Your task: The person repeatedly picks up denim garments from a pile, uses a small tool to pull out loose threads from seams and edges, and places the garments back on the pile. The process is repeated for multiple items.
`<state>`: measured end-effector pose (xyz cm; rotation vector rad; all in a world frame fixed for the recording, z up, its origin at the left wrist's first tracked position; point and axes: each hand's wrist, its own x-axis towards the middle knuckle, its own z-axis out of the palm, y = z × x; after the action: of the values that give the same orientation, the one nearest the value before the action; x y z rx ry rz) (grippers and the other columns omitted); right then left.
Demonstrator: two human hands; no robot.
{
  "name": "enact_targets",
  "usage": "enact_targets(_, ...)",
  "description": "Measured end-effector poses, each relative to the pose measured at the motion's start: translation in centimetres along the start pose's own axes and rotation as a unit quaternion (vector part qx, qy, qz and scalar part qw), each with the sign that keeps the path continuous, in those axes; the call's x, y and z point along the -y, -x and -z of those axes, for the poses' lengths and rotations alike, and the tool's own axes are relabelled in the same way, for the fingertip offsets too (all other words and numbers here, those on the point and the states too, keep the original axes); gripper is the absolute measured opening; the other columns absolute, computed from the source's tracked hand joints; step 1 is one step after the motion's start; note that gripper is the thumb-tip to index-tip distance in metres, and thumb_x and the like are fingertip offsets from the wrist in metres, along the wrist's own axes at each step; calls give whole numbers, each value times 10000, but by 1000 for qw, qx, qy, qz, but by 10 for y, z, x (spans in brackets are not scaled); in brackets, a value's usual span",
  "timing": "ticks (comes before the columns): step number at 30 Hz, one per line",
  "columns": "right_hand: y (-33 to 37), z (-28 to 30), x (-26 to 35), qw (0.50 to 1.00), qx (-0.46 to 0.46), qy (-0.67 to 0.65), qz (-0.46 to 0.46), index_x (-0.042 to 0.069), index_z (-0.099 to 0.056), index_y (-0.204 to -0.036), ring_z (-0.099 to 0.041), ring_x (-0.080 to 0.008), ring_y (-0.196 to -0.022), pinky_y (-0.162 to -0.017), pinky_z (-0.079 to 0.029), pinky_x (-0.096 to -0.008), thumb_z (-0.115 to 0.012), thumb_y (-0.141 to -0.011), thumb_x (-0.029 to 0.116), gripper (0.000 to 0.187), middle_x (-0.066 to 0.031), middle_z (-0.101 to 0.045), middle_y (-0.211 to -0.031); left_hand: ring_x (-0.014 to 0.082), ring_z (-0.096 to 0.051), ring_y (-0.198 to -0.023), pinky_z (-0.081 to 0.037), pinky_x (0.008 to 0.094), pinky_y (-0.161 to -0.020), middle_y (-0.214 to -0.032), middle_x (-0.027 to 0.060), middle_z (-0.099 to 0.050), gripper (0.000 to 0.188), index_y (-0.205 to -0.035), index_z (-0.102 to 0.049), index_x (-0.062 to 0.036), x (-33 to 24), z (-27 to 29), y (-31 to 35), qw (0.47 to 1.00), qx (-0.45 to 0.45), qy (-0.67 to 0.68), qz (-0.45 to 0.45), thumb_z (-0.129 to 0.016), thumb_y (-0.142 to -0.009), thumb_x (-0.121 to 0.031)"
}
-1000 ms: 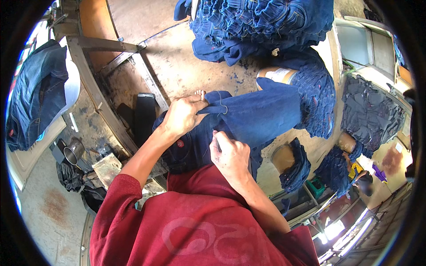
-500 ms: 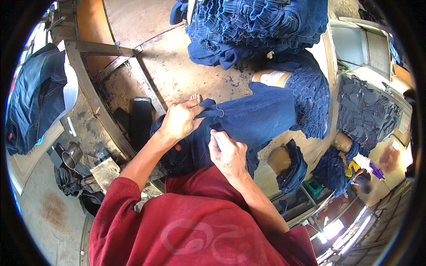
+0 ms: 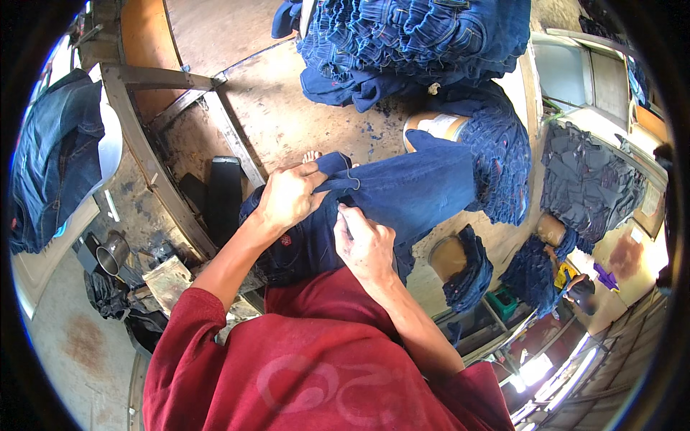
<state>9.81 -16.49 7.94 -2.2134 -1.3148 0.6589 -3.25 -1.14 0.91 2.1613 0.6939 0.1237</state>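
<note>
Dark blue denim trousers (image 3: 424, 179) lie across my lap, one leg stretching out to the right. My left hand (image 3: 289, 194) is closed on a gathered fold of the denim, and a pale loop of thread or cord shows on the cloth beside its fingers. Just below and to the right, my right hand (image 3: 365, 243) is closed, thumb and fingertips pinched close to the cloth. Something dark shows between its fingers, too hidden to name.
Ahead rises a big pile of denim garments (image 3: 410, 43). More denim drapes over a drum (image 3: 440, 128) at right. Dark grey garments (image 3: 593, 179) are stacked farther right, near another person (image 3: 578, 291). A wooden frame (image 3: 154, 172) and a metal mug (image 3: 113, 253) are on the left.
My right fingertips have shifted slightly up the cloth. A denim flap beside my left hand shows a little more. My left hand keeps its grip, and the whole view has drifted slightly.
</note>
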Motion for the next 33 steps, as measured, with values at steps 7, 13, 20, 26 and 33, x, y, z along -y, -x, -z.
enact_targets(7,5,14,4,986,144,71,-48,57,-744,-1051,-736,-310,-583,-522,-570,-419,-742,-973,71,79,-148,-709,-689,358,-775,-876,-652,430,-801,-990,119,-755,331,-1086,-809,-43,-2,-1,0,1000,4,-9,14,-889,-789,-163)
enact_targets(13,-2,6,1,1000,24,9,-9,59,-721,-994,-727,-335,-565,-525,-578,-420,-759,-960,91,60,-160,-707,-679,359,-772,-857,-651,433,-790,-967,121,-746,333,-1090,-810,-43,-2,-1,-1,1000,-8,-6,2,-889,-790,-164)
enact_targets(20,3,16,1,997,71,36,-14,51,-727,-1045,-722,-320,-558,-512,-568,-418,-749,-957,63,91,-154,-720,-713,364,-769,-860,-649,436,-790,-963,118,-742,338,-1083,-810,-45,-2,-2,0,1000,-9,-11,11,-898,-784,-175)
enact_targets(26,-1,8,0,998,45,44,-4,54,-721,-1027,-735,-334,-577,-526,-582,-421,-755,-952,75,85,-158,-722,-697,365,-774,-869,-651,431,-797,-990,126,-758,330,-1080,-812,-46,-2,-3,0,1000,-18,-10,3,-898,-787,-170)
enact_targets(33,3,13,-4,1000,21,4,-6,69,-707,-1037,-724,-317,-561,-511,-575,-434,-738,-967,87,79,-130,-708,-679,361,-776,-870,-653,424,-790,-990,128,-765,301,-1047,-813,-40,-3,-1,-1,999,-33,-1,-5,-897,-787,-164)
